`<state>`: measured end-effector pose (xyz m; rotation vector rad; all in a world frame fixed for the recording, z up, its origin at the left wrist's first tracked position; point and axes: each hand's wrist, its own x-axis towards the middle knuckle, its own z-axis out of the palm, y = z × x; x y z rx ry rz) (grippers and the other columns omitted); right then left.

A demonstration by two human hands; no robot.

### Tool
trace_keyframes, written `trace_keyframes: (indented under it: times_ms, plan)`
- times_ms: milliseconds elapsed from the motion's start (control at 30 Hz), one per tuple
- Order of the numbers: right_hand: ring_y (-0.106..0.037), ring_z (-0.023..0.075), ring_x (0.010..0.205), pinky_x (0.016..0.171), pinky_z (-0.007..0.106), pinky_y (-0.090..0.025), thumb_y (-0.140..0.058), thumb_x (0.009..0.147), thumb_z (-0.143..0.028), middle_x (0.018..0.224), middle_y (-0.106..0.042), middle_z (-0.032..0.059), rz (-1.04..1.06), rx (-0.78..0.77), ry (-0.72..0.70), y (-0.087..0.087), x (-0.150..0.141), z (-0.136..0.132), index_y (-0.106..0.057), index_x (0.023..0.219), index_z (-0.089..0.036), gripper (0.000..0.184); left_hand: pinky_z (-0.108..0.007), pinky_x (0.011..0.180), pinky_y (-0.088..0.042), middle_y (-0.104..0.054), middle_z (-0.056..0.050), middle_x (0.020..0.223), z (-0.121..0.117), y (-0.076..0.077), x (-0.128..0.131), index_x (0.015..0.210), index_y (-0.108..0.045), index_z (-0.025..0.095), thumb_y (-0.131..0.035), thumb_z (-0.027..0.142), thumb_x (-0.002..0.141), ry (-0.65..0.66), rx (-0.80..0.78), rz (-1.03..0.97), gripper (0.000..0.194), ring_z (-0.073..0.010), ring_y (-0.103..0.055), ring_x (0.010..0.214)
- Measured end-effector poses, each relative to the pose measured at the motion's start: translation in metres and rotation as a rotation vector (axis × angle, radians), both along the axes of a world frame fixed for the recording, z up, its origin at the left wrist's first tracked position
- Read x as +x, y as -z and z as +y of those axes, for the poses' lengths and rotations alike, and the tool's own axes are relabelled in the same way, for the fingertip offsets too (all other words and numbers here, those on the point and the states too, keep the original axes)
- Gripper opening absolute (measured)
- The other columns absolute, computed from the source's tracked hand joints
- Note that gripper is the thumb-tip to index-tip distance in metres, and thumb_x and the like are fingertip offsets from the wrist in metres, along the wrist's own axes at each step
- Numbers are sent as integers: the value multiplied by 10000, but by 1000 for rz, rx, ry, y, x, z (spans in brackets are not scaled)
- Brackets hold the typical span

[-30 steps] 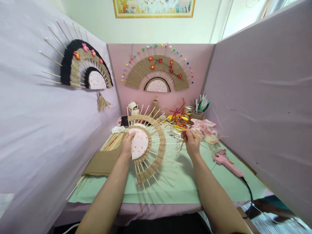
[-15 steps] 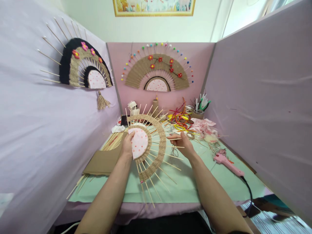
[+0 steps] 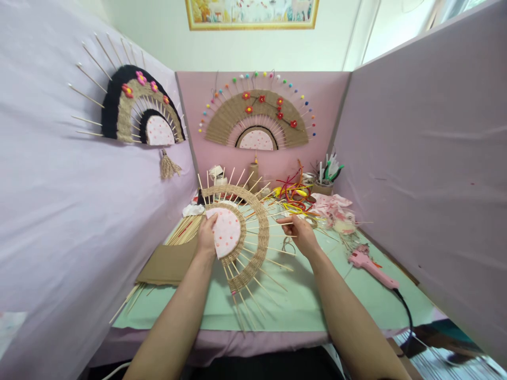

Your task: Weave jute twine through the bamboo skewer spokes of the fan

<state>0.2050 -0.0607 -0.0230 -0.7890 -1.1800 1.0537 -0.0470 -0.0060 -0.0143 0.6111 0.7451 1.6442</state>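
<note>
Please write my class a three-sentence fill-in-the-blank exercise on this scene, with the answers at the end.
1. The held fan is gripped at its spotted centre by the ____ hand.
2. The glue gun on the table is coloured ____.
3. The back panel bears a bead-tipped fan whose flowers have ____ petals.

Missing words: left; pink; red.

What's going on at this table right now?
A person's left hand holds a half-round woven fan by its dotted centre, above the green-covered table. The right hand is at the outer stick tips; whether it grips anything is unclear. A pink glue gun lies to the right, and a flower-trimmed fan hangs on the back panel.
</note>
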Motion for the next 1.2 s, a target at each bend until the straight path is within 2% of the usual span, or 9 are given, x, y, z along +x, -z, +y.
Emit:
trace_keyframes:
  times_ms: [100,233,400,600,767,867,967,1200]
  plan:
    - [-350,103,513,489,253,-225,-494,804,-529,536,-422,-7,-92,21,59,1,2,1,-706,802,-139,445,-286,745,-501,-672,-19,763,1,0,-1,927,-612,149,-673,189,636,-17,50,30,299,-166,-654,733]
    - [-362,110,519,510,254,-275,-498,809,-502,517,-403,-20,-293,67,193,0,3,0,-696,792,-139,414,-275,732,-507,-668,-8,735,-2,-4,-1,913,-618,154,-665,177,644,-46,62,39,274,-155,-655,698]
    - [-451,137,593,568,261,-341,-521,805,-451,596,-515,8,-496,147,411,-4,3,-1,-678,723,-146,353,-261,686,-518,-674,-14,735,-5,-8,-2,873,-626,148,-640,157,667,-80,56,38,207,-140,-647,644]
    - [-496,152,641,614,268,-374,-528,809,-409,664,-580,23,-478,229,603,-5,4,-2,-650,711,-151,302,-258,639,-521,-674,-19,735,-2,-6,-5,850,-625,144,-648,159,659,-109,37,36,192,-139,-639,620]
    - [-439,129,582,574,259,-350,-545,799,-392,600,-510,-1,-421,256,717,-7,5,-4,-609,651,-157,285,-252,638,-516,-679,-19,764,0,-6,-5,876,-631,156,-651,163,653,-126,69,38,224,-135,-637,633]
    - [-422,125,561,565,262,-344,-522,815,-382,567,-468,-11,-386,287,697,-8,6,-6,-599,626,-161,301,-273,680,-519,-677,-19,766,1,-5,-7,874,-630,157,-653,180,659,-147,72,38,218,-138,-638,650]
    - [-452,135,593,584,270,-354,-505,826,-366,589,-489,-2,-347,319,610,-8,8,-6,-631,653,-163,295,-298,711,-521,-674,-23,767,4,-2,-9,888,-628,152,-655,198,666,-145,55,31,229,-146,-641,658]
    - [-434,149,656,601,281,-343,-395,868,-414,661,-492,22,-262,292,358,-2,2,-4,-706,933,-192,388,-298,776,-513,-689,-47,791,8,-1,-12,878,-620,125,-625,209,705,-124,-69,-50,192,-153,-661,708]
